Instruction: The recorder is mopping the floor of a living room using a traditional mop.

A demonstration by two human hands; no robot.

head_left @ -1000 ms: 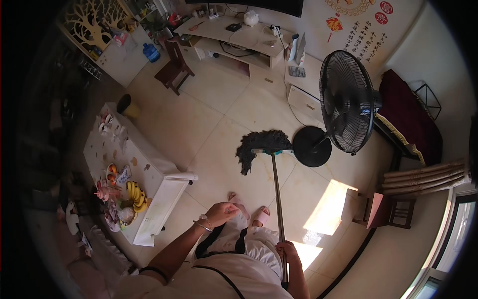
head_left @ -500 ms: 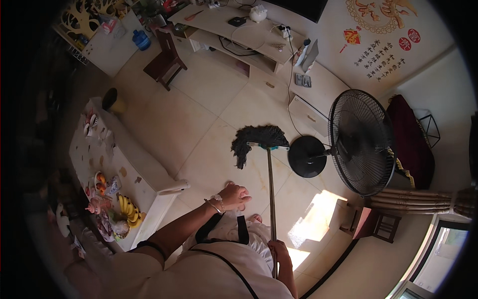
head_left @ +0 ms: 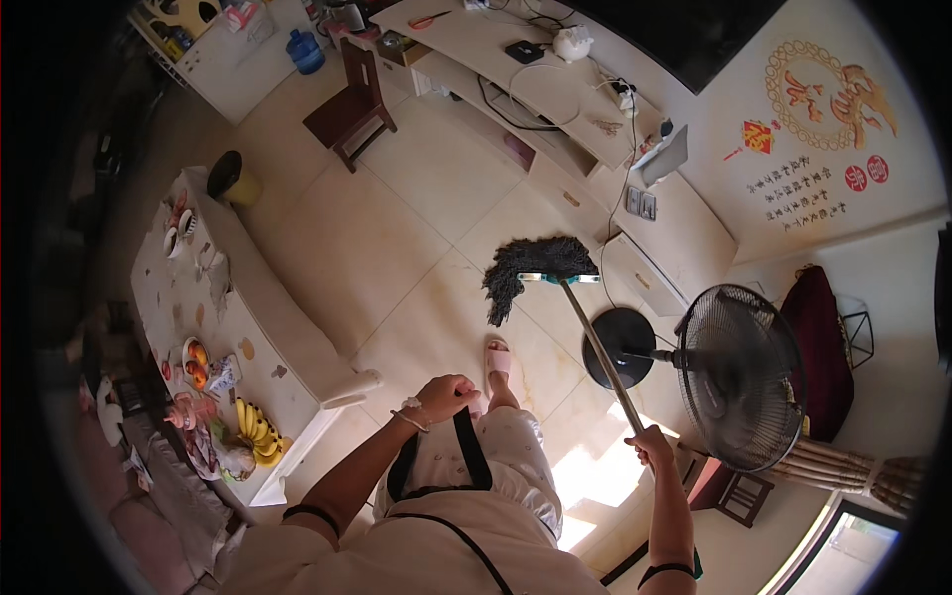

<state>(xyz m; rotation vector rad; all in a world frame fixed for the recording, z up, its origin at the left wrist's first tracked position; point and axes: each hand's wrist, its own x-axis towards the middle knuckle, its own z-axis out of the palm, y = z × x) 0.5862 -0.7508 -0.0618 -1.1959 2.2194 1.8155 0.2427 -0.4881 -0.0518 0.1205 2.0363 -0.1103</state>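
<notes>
My right hand (head_left: 651, 446) is wrapped around the upper part of the mop handle (head_left: 603, 359), which slants down and away to the left. At its far end the dark grey mop head (head_left: 540, 264) lies spread on the tiled floor, attached by a white and teal clamp. My left hand (head_left: 448, 398), with a bracelet at the wrist, is held in front of my body near the black strap (head_left: 473, 451). Its fingers are curled in, and I see nothing held in them.
A black standing fan (head_left: 739, 377) is right of the mop, its round base (head_left: 619, 347) close to the handle. A covered table (head_left: 268, 327) with fruit stands left. Farther off are a wooden chair (head_left: 354, 107), a bin (head_left: 234, 180) and a long TV cabinet (head_left: 570, 188).
My right hand has moved up and right, tilting the handle over toward the fan. The mop head has shifted slightly right. A foot in a pink slipper now shows ahead, and the view has turned.
</notes>
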